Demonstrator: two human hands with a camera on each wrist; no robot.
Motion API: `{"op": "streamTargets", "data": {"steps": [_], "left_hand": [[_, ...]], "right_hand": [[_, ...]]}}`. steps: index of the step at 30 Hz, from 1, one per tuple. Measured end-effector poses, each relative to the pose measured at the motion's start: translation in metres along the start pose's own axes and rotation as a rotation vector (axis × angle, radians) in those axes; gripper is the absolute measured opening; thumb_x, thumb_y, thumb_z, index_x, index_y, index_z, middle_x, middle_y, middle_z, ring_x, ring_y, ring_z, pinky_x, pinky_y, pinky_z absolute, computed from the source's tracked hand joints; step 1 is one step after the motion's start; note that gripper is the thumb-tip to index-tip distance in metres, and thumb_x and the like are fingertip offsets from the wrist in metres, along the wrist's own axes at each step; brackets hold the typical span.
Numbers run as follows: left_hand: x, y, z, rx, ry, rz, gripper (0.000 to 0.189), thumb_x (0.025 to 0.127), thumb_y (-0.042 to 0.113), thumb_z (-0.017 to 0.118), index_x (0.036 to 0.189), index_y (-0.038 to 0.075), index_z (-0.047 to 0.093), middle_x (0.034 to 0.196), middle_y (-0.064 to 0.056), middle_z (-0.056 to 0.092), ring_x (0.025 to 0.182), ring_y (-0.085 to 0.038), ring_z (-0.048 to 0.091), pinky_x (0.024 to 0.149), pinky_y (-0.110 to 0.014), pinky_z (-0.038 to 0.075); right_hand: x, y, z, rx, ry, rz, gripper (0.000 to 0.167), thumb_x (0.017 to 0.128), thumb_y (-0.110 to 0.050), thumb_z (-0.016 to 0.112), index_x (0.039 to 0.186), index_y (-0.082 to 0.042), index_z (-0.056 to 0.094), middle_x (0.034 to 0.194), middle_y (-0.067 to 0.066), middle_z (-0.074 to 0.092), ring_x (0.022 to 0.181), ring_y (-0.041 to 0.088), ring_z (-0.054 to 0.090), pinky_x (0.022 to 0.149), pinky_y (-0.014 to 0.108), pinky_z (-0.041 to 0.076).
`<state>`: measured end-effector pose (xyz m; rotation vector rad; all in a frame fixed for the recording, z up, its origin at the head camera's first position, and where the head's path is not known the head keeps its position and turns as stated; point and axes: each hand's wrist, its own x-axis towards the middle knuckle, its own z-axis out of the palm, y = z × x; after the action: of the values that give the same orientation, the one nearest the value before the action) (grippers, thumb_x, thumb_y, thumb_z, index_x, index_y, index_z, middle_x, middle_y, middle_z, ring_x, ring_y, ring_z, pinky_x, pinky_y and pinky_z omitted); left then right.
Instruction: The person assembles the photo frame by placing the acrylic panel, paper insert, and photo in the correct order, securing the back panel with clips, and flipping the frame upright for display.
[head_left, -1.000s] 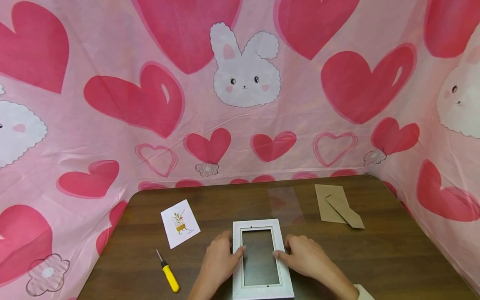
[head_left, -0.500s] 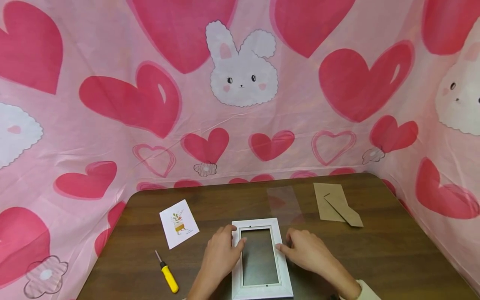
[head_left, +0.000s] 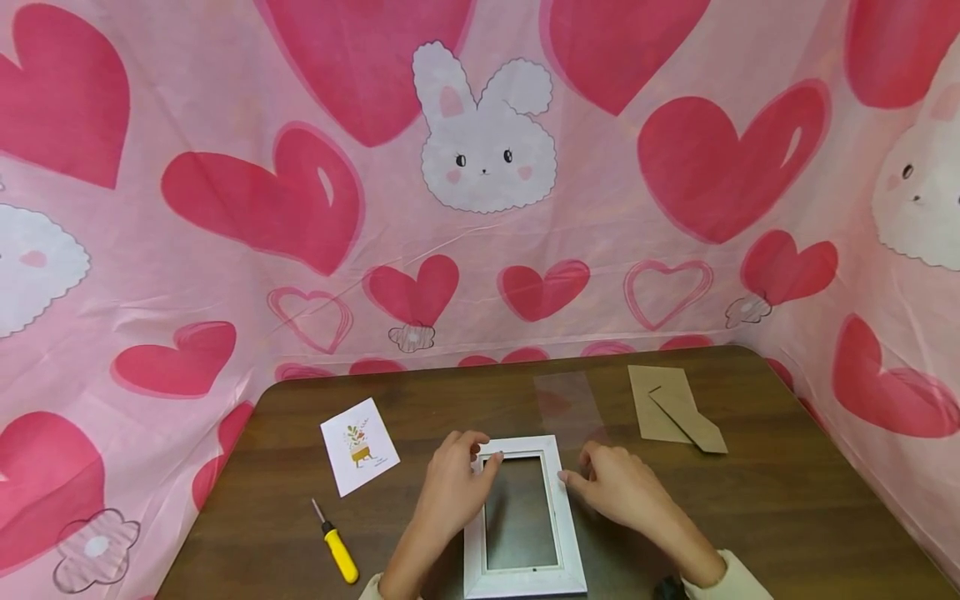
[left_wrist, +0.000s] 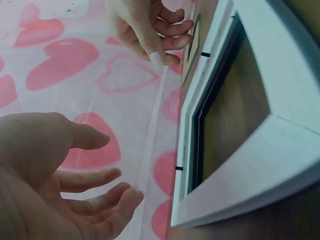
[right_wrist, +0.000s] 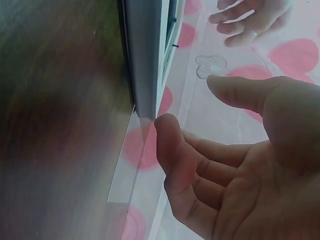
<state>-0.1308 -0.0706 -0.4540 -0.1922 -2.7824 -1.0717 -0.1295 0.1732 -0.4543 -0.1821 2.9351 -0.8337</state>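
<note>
A white picture frame (head_left: 566,533) lies flat at the table's near edge, its opening showing the dark wood beneath. My left hand (head_left: 456,483) hovers over its left side, fingers loosely bent and thumb apart. In the left wrist view that hand (left_wrist: 75,185) holds nothing and is clear of the frame (left_wrist: 250,170). My right hand (head_left: 626,487) is just off the frame's right side, thumb close to the edge. The right wrist view shows its fingers (right_wrist: 192,175) loosely bent with nothing between them, near a corner of the frame (right_wrist: 145,60).
A card with a plant drawing (head_left: 360,450) lies left, above a yellow-handled screwdriver (head_left: 340,554). Behind the frame is a clear plastic sheet (head_left: 566,400). A brown backing board (head_left: 660,400) with a stand leg lies back right. Pink heart-print cloth (head_left: 487,242) surrounds the wooden table (head_left: 750,517).
Both hands have come off the picture frame's sides. My left hand has lifted and moved toward its far end; my right hand has shifted slightly away and forward. The frame stays put.
</note>
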Motion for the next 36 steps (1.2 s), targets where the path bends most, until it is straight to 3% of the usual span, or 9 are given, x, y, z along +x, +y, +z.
{"op": "streamTargets", "data": {"steps": [3, 9, 16, 22, 30, 36], "left_hand": [[0.008, 0.004, 0.0, -0.024, -0.004, -0.003, 0.031, 0.092, 0.024, 0.079, 0.113, 0.003, 0.075, 0.094, -0.011, 0.068, 0.082, -0.016, 0.059, 0.072, -0.032, 0.05], [0.021, 0.011, 0.0, -0.082, 0.001, 0.007, 0.027, 0.093, 0.022, 0.077, 0.111, 0.001, 0.075, 0.086, -0.009, 0.067, 0.078, -0.015, 0.058, 0.07, -0.028, 0.047], [0.035, 0.011, 0.003, -0.172, -0.052, 0.012, 0.029, 0.096, 0.024, 0.074, 0.114, 0.001, 0.074, 0.089, -0.004, 0.071, 0.081, -0.012, 0.065, 0.073, -0.029, 0.055], [0.049, 0.009, 0.009, -0.299, -0.097, 0.016, 0.028, 0.099, 0.022, 0.07, 0.116, 0.001, 0.074, 0.1, -0.009, 0.078, 0.093, -0.021, 0.076, 0.086, -0.039, 0.062], [0.063, 0.007, 0.014, -0.399, -0.144, -0.107, 0.027, 0.102, 0.025, 0.066, 0.113, 0.002, 0.077, 0.106, -0.017, 0.079, 0.1, -0.028, 0.077, 0.084, -0.036, 0.061], [0.078, 0.006, 0.023, -0.557, -0.174, -0.187, 0.031, 0.101, 0.017, 0.066, 0.12, -0.007, 0.07, 0.108, -0.028, 0.076, 0.094, -0.031, 0.078, 0.083, -0.035, 0.064]], "right_hand": [[0.005, 0.004, -0.004, 0.022, 0.009, -0.006, 0.034, 0.09, -0.04, 0.081, 0.096, -0.009, 0.07, 0.069, -0.004, 0.059, 0.059, 0.012, 0.052, 0.055, 0.032, 0.041], [0.012, 0.011, -0.012, 0.098, 0.033, -0.02, 0.053, 0.094, -0.038, 0.078, 0.124, 0.002, 0.063, 0.075, -0.004, 0.062, 0.062, 0.01, 0.053, 0.06, 0.029, 0.044], [0.017, 0.016, -0.02, 0.129, 0.042, -0.054, 0.056, 0.094, -0.038, 0.078, 0.126, 0.005, 0.062, 0.077, -0.002, 0.064, 0.064, 0.009, 0.056, 0.061, 0.028, 0.047], [0.026, 0.02, -0.023, 0.168, 0.035, -0.089, 0.054, 0.095, -0.036, 0.077, 0.126, 0.006, 0.062, 0.08, -0.001, 0.065, 0.069, 0.01, 0.057, 0.064, 0.026, 0.048], [0.041, 0.031, -0.027, 0.247, 0.01, -0.094, 0.057, 0.096, -0.035, 0.076, 0.13, 0.008, 0.059, 0.091, 0.005, 0.069, 0.078, 0.014, 0.061, 0.069, 0.027, 0.052], [0.048, 0.037, -0.031, 0.291, 0.009, -0.055, 0.065, 0.096, -0.034, 0.077, 0.136, 0.011, 0.052, 0.097, 0.011, 0.07, 0.082, 0.018, 0.064, 0.071, 0.03, 0.055]]}}
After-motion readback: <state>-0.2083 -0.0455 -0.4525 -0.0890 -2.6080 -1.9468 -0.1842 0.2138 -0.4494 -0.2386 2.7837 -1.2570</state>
